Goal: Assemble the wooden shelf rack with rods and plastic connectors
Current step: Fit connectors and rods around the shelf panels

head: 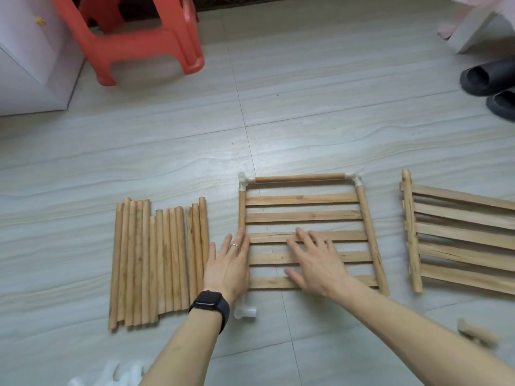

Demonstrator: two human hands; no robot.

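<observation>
My right hand (315,260) lies flat, fingers spread, on the slats of the shelf panel (306,238) at lower centre; my left hand (228,263), fingers loosely apart and gripping nothing, rests on its left side rod. The panel has five slats running left to right between two side rods whose long axes run up the frame, with three white connectors (244,308) at its corners. About fourteen loose rods (158,263) lie side by side at lower left, pointing up-frame. A second slatted panel (459,240) sits at right.
</observation>
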